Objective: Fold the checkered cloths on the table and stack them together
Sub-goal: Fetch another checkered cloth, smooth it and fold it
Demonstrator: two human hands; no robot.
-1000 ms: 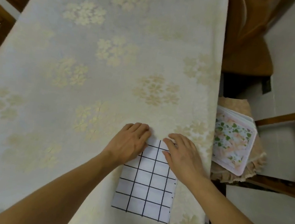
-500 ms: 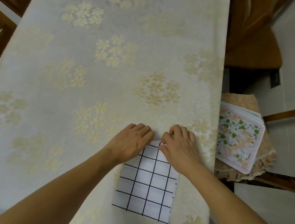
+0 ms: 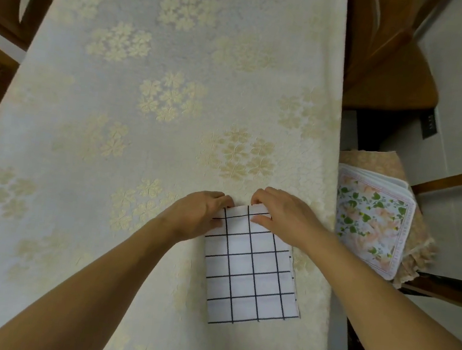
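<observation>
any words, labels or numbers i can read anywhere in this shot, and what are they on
None can be read.
Floral cloth stack on the chair: marks along its right border, too blurred to tell whether they are writing.
Dark tag by the far chair: pale marks, too small to read.
Checkered cloth under the left hand and right hand: grid lines only.

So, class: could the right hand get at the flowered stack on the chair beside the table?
Probably yes. The right hand is busy pinching the checkered cloth, but the flowered stack lies just beyond the table edge with nothing between.
</observation>
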